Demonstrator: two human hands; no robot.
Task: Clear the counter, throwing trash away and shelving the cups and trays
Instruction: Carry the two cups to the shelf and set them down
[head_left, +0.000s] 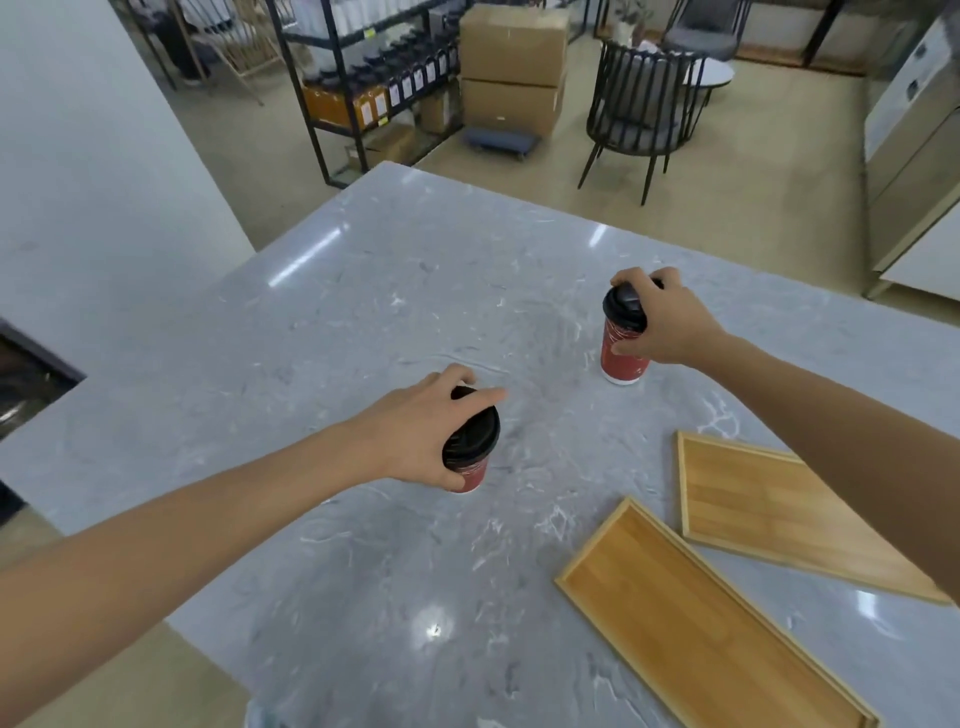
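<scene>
Two red paper cups with black lids stand on the grey marble counter (363, 291). My left hand (421, 431) wraps the near cup (472, 447) around its lid and upper wall. My right hand (662, 322) grips the far cup (623, 343) from the right, fingers over the lid. Both cups look upright; whether they touch the counter I cannot tell for the near one. Two empty wooden trays lie flat at the right: one near tray (696, 618) and one far tray (769, 504), partly under my right forearm.
Beyond the counter's far edge stand a black metal shelf rack (363, 78) with bottles, stacked cardboard boxes (511, 67) and a black slatted chair (644, 104). A white wall (78, 156) is at the left. A dark opening (26, 384) sits at the counter's left side.
</scene>
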